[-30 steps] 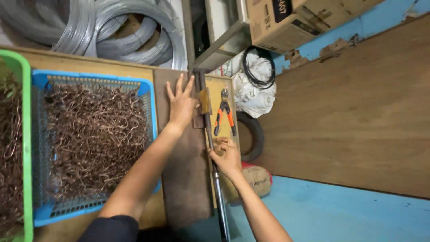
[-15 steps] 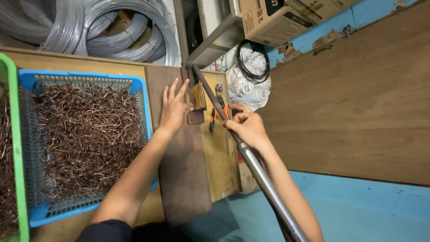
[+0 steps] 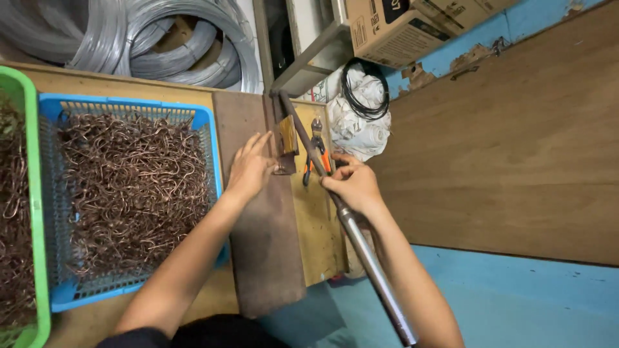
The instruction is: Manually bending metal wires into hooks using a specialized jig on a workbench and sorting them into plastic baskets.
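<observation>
A long metal lever bar runs from a pivot at the top of a dark steel plate down toward me. My right hand grips this bar about a third of the way along it. My left hand lies flat on the plate with fingers spread, fingertips touching a small brass-coloured block beside the bar. Orange-handled pliers lie on the wooden board just right of the bar, close to my right hand.
A blue basket full of bent copper-coloured wire hooks sits left of the plate, a green basket beside it. Coils of grey wire, a cardboard box and a white bag with black cable stand behind. Wooden panel at right.
My right hand has swung the lever bar from lying along the plate to angled out to the right. The left hand has stayed on the plate by the block.
</observation>
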